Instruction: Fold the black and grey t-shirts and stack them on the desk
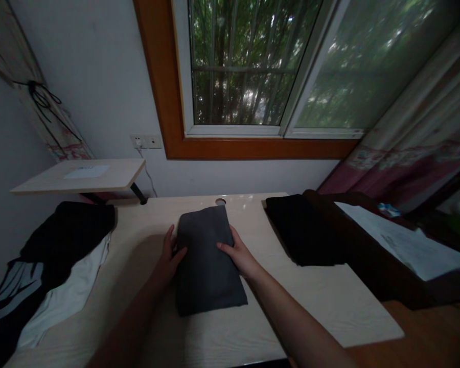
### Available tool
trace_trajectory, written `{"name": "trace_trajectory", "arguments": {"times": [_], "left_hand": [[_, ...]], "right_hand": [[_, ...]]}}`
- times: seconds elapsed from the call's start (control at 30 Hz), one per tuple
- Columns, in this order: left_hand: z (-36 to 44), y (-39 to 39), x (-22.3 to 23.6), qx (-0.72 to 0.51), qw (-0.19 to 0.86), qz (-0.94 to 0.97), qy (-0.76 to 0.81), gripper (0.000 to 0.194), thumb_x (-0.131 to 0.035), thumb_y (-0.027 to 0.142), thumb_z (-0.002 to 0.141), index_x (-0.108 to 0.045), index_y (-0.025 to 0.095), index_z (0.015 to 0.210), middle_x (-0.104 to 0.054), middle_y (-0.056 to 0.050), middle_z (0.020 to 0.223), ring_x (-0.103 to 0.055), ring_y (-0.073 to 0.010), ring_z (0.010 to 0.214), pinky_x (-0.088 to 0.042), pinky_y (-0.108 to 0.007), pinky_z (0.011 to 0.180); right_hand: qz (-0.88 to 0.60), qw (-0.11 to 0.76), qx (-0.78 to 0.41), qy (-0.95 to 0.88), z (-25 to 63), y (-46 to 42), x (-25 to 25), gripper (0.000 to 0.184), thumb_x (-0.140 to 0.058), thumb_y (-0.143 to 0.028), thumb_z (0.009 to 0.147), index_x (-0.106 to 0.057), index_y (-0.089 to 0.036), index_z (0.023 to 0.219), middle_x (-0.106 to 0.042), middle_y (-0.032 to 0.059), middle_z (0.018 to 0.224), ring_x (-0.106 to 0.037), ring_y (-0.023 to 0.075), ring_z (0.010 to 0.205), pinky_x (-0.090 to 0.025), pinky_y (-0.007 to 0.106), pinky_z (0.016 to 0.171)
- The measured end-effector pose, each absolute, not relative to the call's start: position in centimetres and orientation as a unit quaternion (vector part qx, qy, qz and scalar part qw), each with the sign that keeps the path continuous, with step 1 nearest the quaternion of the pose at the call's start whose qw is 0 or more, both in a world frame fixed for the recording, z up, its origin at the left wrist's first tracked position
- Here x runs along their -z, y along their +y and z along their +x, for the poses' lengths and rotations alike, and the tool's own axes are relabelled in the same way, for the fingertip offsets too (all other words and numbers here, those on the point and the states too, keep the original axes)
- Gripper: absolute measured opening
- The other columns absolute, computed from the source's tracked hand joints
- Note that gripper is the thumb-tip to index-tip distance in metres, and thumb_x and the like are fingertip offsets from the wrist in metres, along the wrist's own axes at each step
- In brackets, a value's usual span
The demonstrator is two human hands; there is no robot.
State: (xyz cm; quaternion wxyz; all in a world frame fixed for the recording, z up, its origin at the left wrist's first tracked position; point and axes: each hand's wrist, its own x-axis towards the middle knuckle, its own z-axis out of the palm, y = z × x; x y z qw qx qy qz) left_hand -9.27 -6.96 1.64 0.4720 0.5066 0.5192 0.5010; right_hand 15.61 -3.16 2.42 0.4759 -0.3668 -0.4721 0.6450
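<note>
A dark grey folded garment (207,266), a neat rectangle of cloth, is held between my two hands over the middle of the table. My left hand (170,258) grips its left edge, thumb on top. On the opposite edge, my right hand (239,253) has its thumb on the upper face and its fingers mostly hidden behind the cloth. Whether the garment's lower end touches the tabletop, I cannot tell. To the right lies a black folded garment (302,230), apart from both hands.
Black clothes (67,230) and a white cloth (74,291) lie loosely at the left of the pale wooden table (322,301). A small raised shelf (49,179) with a paper stands behind them. Dark brown furniture (383,260) bearing a whitish sheet (402,240) adjoins on the right.
</note>
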Motion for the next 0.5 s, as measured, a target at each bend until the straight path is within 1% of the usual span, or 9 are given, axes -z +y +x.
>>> {"name": "trace_trajectory", "arguments": {"times": [0.07,0.13,0.2,0.3,0.4,0.5], "left_hand": [[-9.3,-7.0,-1.4,-0.496,0.479,0.521,0.504,0.082,-0.061,0.043,0.093,-0.013,0.034,0.159,-0.040,-0.012,0.160,-0.058,-0.0262,0.131,-0.049,-0.046,0.108],[-9.2,-7.0,-1.3,-0.496,0.485,0.535,0.483,0.076,-0.058,0.042,0.094,-0.016,0.035,0.157,-0.037,-0.014,0.161,-0.069,-0.0221,0.111,-0.056,-0.044,0.097],[-9.1,-7.0,-1.1,-0.498,0.492,0.539,0.467,0.072,-0.057,0.040,0.095,-0.018,0.035,0.156,-0.035,-0.016,0.161,-0.073,-0.0174,0.094,-0.059,-0.042,0.087],[-9.0,-7.0,-0.9,-0.508,0.490,0.535,0.464,0.070,-0.058,0.037,0.094,-0.021,0.035,0.154,-0.035,-0.016,0.161,-0.073,-0.0145,0.088,-0.060,-0.038,0.083],[-8.9,-6.9,-0.8,-0.519,0.488,0.531,0.458,0.073,-0.060,0.037,0.093,-0.019,0.036,0.154,-0.034,-0.016,0.161,-0.073,-0.0138,0.087,-0.060,-0.036,0.081],[-8.9,-6.9,-0.9,-0.521,0.484,0.529,0.463,0.075,-0.061,0.038,0.092,-0.020,0.037,0.154,-0.033,-0.016,0.161,-0.073,-0.0134,0.086,-0.060,-0.035,0.078]], "right_hand": [[-0.382,0.487,-0.614,-0.489,16.9,-2.8,-3.4,0.082,-0.078,-0.038,0.076,-0.038,-0.032,0.147,-0.058,0.0062,0.143,-0.059,0.0292,0.127,-0.049,0.048,0.108],[-0.402,0.502,-0.582,-0.498,18.8,-2.2,-4.6,0.081,-0.076,-0.037,0.078,-0.037,-0.032,0.148,-0.058,0.0068,0.143,-0.060,0.0289,0.126,-0.049,0.047,0.108],[-0.433,0.512,-0.544,-0.504,21.3,-1.6,-6.1,0.081,-0.076,-0.037,0.078,-0.037,-0.032,0.149,-0.058,0.0075,0.143,-0.061,0.0292,0.124,-0.051,0.046,0.105],[-0.492,0.502,-0.482,-0.523,25.7,-0.8,-8.9,0.081,-0.075,-0.040,0.079,-0.038,-0.034,0.150,-0.059,0.0074,0.142,-0.064,0.0288,0.121,-0.055,0.043,0.101],[-0.538,0.490,-0.419,-0.544,30.4,-0.4,-12.2,0.081,-0.077,-0.041,0.079,-0.039,-0.035,0.150,-0.060,0.0069,0.141,-0.065,0.0283,0.119,-0.057,0.040,0.097],[-0.584,0.467,-0.374,-0.549,35.0,0.1,-15.0,0.081,-0.078,-0.041,0.078,-0.042,-0.034,0.150,-0.063,0.0076,0.136,-0.068,0.0292,0.112,-0.060,0.038,0.091]]}}
